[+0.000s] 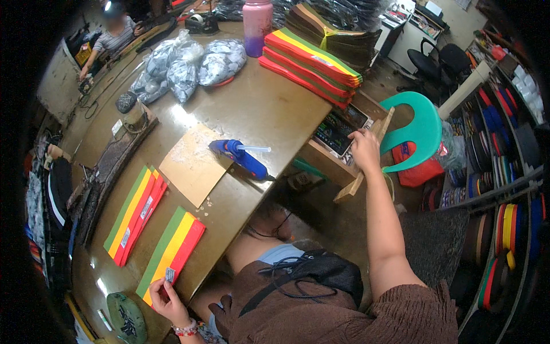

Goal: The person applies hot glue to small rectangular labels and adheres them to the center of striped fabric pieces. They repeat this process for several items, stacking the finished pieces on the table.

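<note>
My left hand (167, 299) pinches a small grey label (170, 274) above the lower end of a green, yellow and red striped strip (172, 246). Beside that strip lies a small stack of matching striped strips (136, 215) with pale labels on top. At the pulled-out wooden drawer (326, 152), my right hand (365, 150) rests over the front board, its fingers bent inward. A dark tray (342, 131) sits inside the drawer near those fingertips. A blue glue gun (243, 160) with a clear glue stick lies on brown cardboard (192, 166).
Thick bundles of striped strips (309, 63) stand at the table's far corner, by a pink and purple bottle (258, 28). Filled plastic bags (183, 63) lie at the back. A green chair (421, 123) stands beyond the drawer. Another person (114, 34) sits far left.
</note>
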Demonstrator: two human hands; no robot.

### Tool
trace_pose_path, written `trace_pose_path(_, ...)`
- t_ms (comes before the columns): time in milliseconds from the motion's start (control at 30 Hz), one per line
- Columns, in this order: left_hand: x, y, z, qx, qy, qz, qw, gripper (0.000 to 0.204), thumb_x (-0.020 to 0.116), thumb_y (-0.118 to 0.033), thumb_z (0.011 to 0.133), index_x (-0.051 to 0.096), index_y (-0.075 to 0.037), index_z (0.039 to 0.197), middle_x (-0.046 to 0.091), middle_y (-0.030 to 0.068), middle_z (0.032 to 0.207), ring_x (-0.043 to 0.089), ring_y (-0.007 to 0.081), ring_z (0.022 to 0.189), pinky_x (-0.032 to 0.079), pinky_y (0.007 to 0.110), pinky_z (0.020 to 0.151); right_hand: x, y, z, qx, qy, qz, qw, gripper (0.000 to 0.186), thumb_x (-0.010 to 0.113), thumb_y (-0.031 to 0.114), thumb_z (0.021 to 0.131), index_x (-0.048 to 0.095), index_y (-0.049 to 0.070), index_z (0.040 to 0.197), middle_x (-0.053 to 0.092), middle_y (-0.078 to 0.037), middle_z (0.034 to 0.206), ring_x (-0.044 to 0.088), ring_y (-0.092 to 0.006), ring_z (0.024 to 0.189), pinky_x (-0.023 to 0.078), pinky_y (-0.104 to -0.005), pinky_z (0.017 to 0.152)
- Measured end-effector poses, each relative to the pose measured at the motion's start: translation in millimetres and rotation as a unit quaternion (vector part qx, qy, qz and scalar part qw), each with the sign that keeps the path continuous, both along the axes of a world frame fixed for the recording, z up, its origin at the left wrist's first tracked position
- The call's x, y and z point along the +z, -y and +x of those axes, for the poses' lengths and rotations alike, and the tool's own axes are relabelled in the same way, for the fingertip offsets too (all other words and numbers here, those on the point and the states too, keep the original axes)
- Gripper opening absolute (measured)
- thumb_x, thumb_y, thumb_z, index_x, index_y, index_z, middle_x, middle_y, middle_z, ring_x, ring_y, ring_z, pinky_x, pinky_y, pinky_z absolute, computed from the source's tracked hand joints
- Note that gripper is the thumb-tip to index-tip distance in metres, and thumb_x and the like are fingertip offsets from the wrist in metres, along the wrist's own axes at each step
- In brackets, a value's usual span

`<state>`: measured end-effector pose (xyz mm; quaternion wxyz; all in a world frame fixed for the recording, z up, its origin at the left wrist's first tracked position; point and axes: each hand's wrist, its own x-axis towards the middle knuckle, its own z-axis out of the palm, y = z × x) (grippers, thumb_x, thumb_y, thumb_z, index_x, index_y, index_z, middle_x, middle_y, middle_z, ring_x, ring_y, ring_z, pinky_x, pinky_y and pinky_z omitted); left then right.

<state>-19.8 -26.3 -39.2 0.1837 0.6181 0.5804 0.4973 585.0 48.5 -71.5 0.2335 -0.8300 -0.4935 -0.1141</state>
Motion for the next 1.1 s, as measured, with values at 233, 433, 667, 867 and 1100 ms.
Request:
trace_pose_path(233, 2.3, -1.5, 1.6, -0.005, -0.007, -0.002, 1.000, 0.008, 0.056, -0.002, 0.095, 0.057, 0.002, 0.101, 0.055, 0.0070, 0.098, 0.053, 0.0142, 0.086, 0.044, 0.026, 0.078, -5.5, -1.3, 4.2, -0.059, -0.003, 0.043, 0.997, 0.018, 0.056, 0.008, 0.084, 0.071, 0.011, 0.094, 0.062, -0.017, 0.113, 0.055, -0.0364, 0.112, 0.037, -0.0509, 0.104)
trace_pose_path(433, 6.0, -0.7, 4.7, -0.009, -0.023, 0.008, 1.000, 0.008, 0.055, -0.002, 0.095, 0.057, 0.002, 0.101, 0.055, 0.0066, 0.097, 0.053, 0.0138, 0.086, 0.044, 0.026, 0.077, -1.1, 2.4, 0.0, -0.023, 0.048, -0.056, 0.997, 0.023, 0.057, 0.010, 0.083, 0.073, 0.018, 0.097, 0.061, -0.015, 0.116, 0.052, -0.0343, 0.118, 0.028, -0.0562, 0.111)
trace_pose_path(667, 3.9, 0.0, 3.7, 0.002, 0.000, 0.000, 1.000, 0.007, 0.056, -0.002, 0.094, 0.057, 0.002, 0.099, 0.055, 0.0066, 0.095, 0.053, 0.0147, 0.085, 0.044, 0.027, 0.076, 4.8, 1.3, -2.0, -0.038, -0.001, -0.077, 0.996, 0.028, 0.053, 0.009, 0.083, 0.073, 0.021, 0.100, 0.060, -0.012, 0.122, 0.050, -0.0305, 0.122, 0.024, -0.0558, 0.113)
trace_pose_path(867, 6.4, 2.4, 4.6, 0.002, -0.031, 0.000, 1.000, 0.006, 0.056, -0.001, 0.093, 0.058, 0.002, 0.098, 0.055, 0.0074, 0.093, 0.053, 0.0159, 0.083, 0.044, 0.027, 0.075, 4.0, 1.5, -0.5, -0.035, 0.003, -0.080, 0.996, 0.032, 0.051, 0.007, 0.081, 0.072, 0.021, 0.100, 0.061, -0.011, 0.120, 0.050, -0.0305, 0.122, 0.024, -0.0565, 0.113)
trace_pose_path(1100, 8.5, 2.1, 9.0, 0.005, -0.032, -0.005, 0.999, 0.005, 0.057, 0.001, 0.091, 0.059, 0.003, 0.096, 0.057, 0.0085, 0.092, 0.054, 0.0177, 0.083, 0.045, 0.029, 0.074, 0.3, 0.0, 3.5, -0.052, -0.042, 0.032, 0.997, 0.029, 0.053, 0.001, 0.082, 0.070, 0.013, 0.102, 0.060, -0.016, 0.114, 0.053, -0.0342, 0.113, 0.034, -0.0474, 0.107)
